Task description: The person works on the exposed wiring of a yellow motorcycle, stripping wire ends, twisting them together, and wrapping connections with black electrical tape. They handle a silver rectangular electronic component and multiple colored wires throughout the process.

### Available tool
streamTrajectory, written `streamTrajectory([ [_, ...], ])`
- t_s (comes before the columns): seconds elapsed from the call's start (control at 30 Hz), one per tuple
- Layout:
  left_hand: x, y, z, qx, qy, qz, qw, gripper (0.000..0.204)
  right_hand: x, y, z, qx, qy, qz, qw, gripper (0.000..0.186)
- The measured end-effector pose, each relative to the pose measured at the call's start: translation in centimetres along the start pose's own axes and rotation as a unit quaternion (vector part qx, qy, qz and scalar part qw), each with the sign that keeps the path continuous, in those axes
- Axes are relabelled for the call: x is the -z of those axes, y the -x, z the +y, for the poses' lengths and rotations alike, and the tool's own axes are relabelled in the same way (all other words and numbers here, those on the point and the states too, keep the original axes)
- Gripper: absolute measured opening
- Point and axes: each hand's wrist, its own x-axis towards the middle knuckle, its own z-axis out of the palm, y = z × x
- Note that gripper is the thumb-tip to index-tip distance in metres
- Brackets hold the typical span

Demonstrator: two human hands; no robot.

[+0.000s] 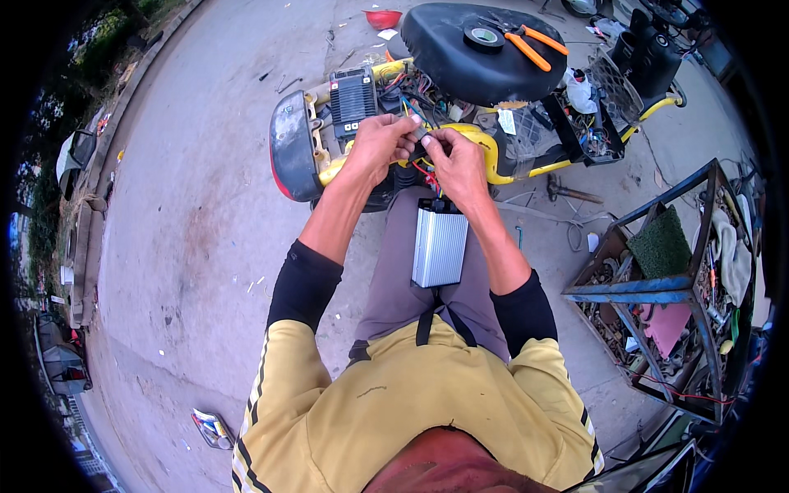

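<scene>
My left hand (383, 148) and my right hand (457, 166) meet over the opened frame of a yellow electric scooter (472, 141). Both are closed, fingertips pinching thin wire (422, 131) between them; its exact end is hidden by the fingers. Coloured wires run from the scooter body toward them. Across my thighs rests a silver finned controller box (440, 246), its wired end toward the scooter. On the black seat (444, 49) lie a roll of black tape (483, 39) and orange-handled pliers (532, 49).
Left of the wiring sits a black finned box (353, 100), beside the rear tail light (292, 148). A hammer (574, 192) lies on the ground at right. A metal-framed rack (641, 287) full of parts stands nearer. A red bowl (383, 19) is far off.
</scene>
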Motion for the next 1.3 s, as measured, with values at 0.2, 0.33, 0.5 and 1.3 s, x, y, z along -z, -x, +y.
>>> streamTrajectory([
  [0.2,0.1,0.2,0.5,0.010,-0.011,-0.014,1.000,0.020,0.0,0.1,-0.3,-0.016,-0.022,-0.003,1.000,0.030],
  [0.33,-0.1,0.9,0.0,-0.020,-0.029,0.001,0.999,0.018,0.1,0.3,-0.3,0.006,0.009,-0.004,1.000,0.029],
  [0.5,0.3,1.0,-0.4,-0.019,-0.011,0.017,1.000,0.023,0.1,0.3,1.4,-0.030,-0.084,-0.022,0.996,0.028],
  [1.3,-2.7,1.3,-4.2,-0.212,-0.280,0.150,0.924,0.035,3.1,2.3,3.1,-0.052,-0.127,-0.095,0.986,0.030],
])
